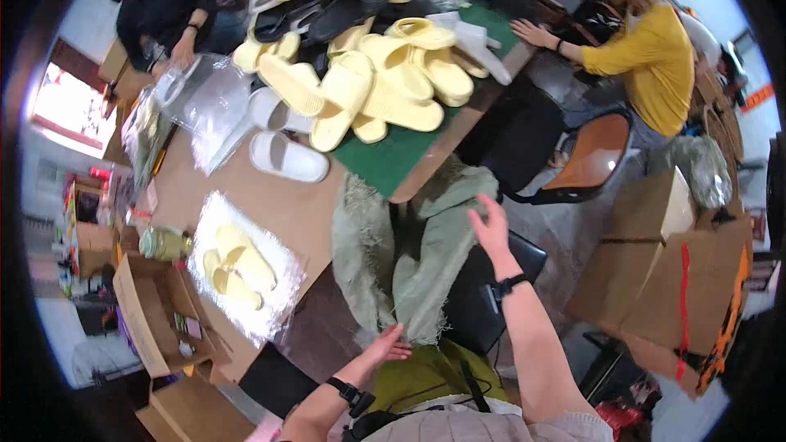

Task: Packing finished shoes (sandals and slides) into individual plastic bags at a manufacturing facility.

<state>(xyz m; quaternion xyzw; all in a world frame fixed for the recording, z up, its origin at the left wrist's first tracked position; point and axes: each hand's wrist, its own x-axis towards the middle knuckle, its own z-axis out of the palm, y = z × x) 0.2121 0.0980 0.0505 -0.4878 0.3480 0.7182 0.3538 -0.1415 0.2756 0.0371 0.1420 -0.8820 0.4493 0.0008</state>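
1. Neither hand grips anything: the left hand [391, 346] hangs with fingers loosely spread and empty, fingertips just at the lower hem of the pale green coarse-woven sack [426, 254]; the right hand [491, 225] is flat and spread, resting on or just over the sack's upper right fold. Contact there cannot be confirmed.
2. Sack location: draped off the near corner of the brown worktable [295, 205], hanging down onto a black chair seat [483, 295] in front of the person.
3. Handling estimate: soft, limp, light; frayed edges and loose weave suggest it will sag and bunch, not slip. Best held by pinching a gathered fold or the hem, both hands apart.
4. Left of the sack, on the table: a pair of pale yellow foam slippers sealed in a clear crinkled plastic bag [241, 270].
5. Further back: a heap of loose yellow slippers [385, 82], black slippers among them, and a white slipper [288, 160].
6. Two other people are at the far side: one in black [164, 8], one in a yellow shirt [655, 57].
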